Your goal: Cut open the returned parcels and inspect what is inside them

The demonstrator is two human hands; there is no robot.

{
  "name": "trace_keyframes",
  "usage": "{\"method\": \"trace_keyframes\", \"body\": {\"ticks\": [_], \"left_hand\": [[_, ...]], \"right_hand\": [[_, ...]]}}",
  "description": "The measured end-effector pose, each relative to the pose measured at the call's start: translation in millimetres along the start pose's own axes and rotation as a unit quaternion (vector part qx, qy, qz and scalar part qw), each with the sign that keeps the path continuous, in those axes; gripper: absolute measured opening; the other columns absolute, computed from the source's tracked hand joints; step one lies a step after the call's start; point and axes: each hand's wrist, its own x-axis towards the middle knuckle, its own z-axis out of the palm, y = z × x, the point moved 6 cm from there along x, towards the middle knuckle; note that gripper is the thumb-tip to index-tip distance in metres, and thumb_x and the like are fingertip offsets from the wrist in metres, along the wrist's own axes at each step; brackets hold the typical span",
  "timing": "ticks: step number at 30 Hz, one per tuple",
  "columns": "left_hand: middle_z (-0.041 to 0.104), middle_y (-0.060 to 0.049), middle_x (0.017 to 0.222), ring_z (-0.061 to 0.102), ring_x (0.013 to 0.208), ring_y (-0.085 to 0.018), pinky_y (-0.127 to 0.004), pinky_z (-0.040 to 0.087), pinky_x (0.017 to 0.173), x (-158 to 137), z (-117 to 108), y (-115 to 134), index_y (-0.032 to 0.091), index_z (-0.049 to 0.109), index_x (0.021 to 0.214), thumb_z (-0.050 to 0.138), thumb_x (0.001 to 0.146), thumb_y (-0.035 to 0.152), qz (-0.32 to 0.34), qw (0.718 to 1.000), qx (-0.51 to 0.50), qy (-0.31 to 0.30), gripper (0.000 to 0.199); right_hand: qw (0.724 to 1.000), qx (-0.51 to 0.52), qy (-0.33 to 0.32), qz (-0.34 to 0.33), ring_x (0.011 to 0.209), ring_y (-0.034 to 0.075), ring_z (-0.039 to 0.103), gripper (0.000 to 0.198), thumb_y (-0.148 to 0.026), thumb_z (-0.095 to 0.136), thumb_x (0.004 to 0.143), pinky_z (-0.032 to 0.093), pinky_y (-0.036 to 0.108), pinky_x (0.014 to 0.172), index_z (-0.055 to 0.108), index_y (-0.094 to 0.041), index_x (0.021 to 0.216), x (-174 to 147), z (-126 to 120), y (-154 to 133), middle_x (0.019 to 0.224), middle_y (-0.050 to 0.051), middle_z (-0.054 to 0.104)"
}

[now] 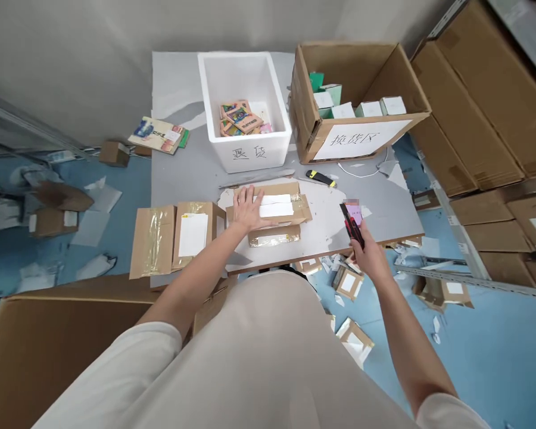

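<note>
My left hand (247, 211) rests with fingers spread on the left part of a small taped cardboard box (302, 205) with a white label. The box's near flap (274, 236), with clear tape on it, hangs toward the table's front edge. My right hand (370, 255) is closed round a red and black utility knife (352, 225), which points away from me over the table's right side. A small pink packet (354, 214) shows right behind the knife; whether my fingers touch it I cannot tell. A second knife, yellow and black (321, 178), lies beyond the box.
A white foam bin (250, 154) holding orange packs and a large carton (307, 125) of pale green boxes stand at the back. Two cardboard boxes (154, 238) sit front left, near books (158, 136). Stacked cartons (477, 113) line the right; opened boxes (356, 339) litter the floor.
</note>
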Motion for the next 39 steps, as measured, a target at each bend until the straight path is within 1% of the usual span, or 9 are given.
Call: {"method": "trace_keyframes", "body": {"ticks": [2, 4, 6, 9, 16, 22, 29, 33, 39], "left_hand": [[0.033, -0.015, 0.153, 0.028, 0.140, -0.037, -0.057, 0.024, 0.110, 4.0, -8.5, -9.8, 0.022, 0.036, 0.147, 0.046, 0.081, 0.066, -0.002, 1.000, -0.010, 0.014, 0.080], [0.042, -0.013, 0.148, 0.037, 0.136, -0.032, -0.053, 0.031, 0.108, 8.5, -16.7, -26.6, 0.022, 0.042, 0.143, 0.035, 0.091, 0.051, -0.024, 0.999, -0.031, 0.035, 0.060], [0.048, -0.013, 0.143, 0.042, 0.132, -0.028, -0.048, 0.035, 0.108, 10.4, -21.2, -43.7, 0.016, 0.048, 0.138, 0.030, 0.093, 0.036, -0.042, 0.996, -0.062, 0.040, 0.053], [0.057, -0.015, 0.133, 0.051, 0.124, -0.024, -0.041, 0.040, 0.106, 1.1, -21.4, -60.1, 0.010, 0.053, 0.132, 0.036, 0.088, 0.027, -0.059, 0.991, -0.112, 0.040, 0.051], [0.072, -0.010, 0.092, 0.067, 0.081, -0.022, -0.034, 0.052, 0.077, -85.5, 29.8, -41.7, 0.012, 0.068, 0.109, 0.054, 0.082, 0.048, -0.198, 0.935, -0.294, -0.004, 0.047], [0.070, -0.007, 0.087, 0.066, 0.076, -0.019, -0.031, 0.052, 0.075, -119.8, 55.7, -14.2, 0.013, 0.066, 0.108, 0.062, 0.076, 0.049, -0.250, 0.883, -0.397, 0.001, 0.049], [0.053, -0.017, 0.135, 0.061, 0.110, -0.026, -0.040, 0.049, 0.094, -56.5, 19.0, -25.2, 0.014, 0.049, 0.134, 0.064, 0.076, 0.043, -0.197, 0.917, -0.346, 0.034, 0.067], [0.028, -0.015, 0.156, 0.029, 0.143, -0.030, -0.045, 0.030, 0.114, 8.4, -5.2, -24.1, 0.015, 0.031, 0.147, 0.058, 0.080, 0.037, -0.060, 0.956, -0.276, 0.084, 0.075], [0.047, -0.014, 0.144, 0.047, 0.130, -0.028, -0.040, 0.038, 0.108, 41.4, 5.6, -35.1, 0.013, 0.039, 0.142, 0.057, 0.079, 0.033, -0.095, 0.952, -0.289, 0.009, 0.069]], "right_hand": [[0.979, 0.172, 0.083, 0.073, 0.064, 0.020, 0.069, 0.056, -0.040, 0.030, 0.093, 0.058, 0.035, 0.055, 0.031, -0.020, 0.146, 13.6, 9.8, 6.4, 0.103, 0.014, 0.069], [0.901, 0.386, 0.144, 0.135, 0.072, 0.018, 0.069, 0.052, -0.050, 0.044, 0.087, 0.058, 0.032, 0.056, 0.045, -0.017, 0.128, 30.4, 37.1, 5.0, 0.108, 0.013, 0.066], [0.847, 0.487, 0.153, 0.151, 0.074, 0.016, 0.068, 0.045, -0.054, 0.052, 0.081, 0.056, 0.027, 0.055, 0.050, -0.019, 0.110, 51.9, 67.3, -8.2, 0.103, 0.009, 0.066], [0.817, 0.541, 0.138, 0.144, 0.071, 0.014, 0.066, 0.041, -0.055, 0.055, 0.079, 0.052, 0.024, 0.054, 0.048, -0.021, 0.100, 87.2, 90.9, -30.1, 0.086, 0.002, 0.065], [0.839, 0.524, 0.128, 0.073, 0.075, 0.013, 0.061, 0.039, -0.051, 0.052, 0.082, 0.051, 0.026, 0.065, 0.048, -0.020, 0.104, 146.8, 78.1, -47.6, 0.091, 0.002, 0.064], [0.878, 0.458, 0.128, 0.046, 0.091, 0.017, 0.060, 0.039, -0.049, 0.058, 0.077, 0.050, 0.033, 0.082, 0.054, -0.020, 0.102, 136.6, 91.1, -37.4, 0.103, 0.005, 0.065], [0.830, 0.530, 0.107, 0.136, 0.060, 0.009, 0.058, 0.044, -0.056, 0.062, 0.074, 0.050, 0.026, 0.056, 0.050, -0.022, 0.099, 61.1, 113.7, -19.7, 0.088, -0.001, 0.064], [0.759, 0.619, 0.048, 0.193, 0.058, 0.011, 0.062, 0.051, -0.060, 0.069, 0.068, 0.052, 0.028, 0.052, 0.048, -0.025, 0.099, 14.9, 140.0, -24.9, 0.090, -0.002, 0.066], [0.694, 0.696, 0.039, 0.183, 0.082, 0.021, 0.070, 0.051, -0.056, 0.070, 0.069, 0.056, 0.034, 0.066, 0.046, -0.027, 0.104, 21.9, 141.8, -43.4, 0.092, 0.001, 0.068]]}}
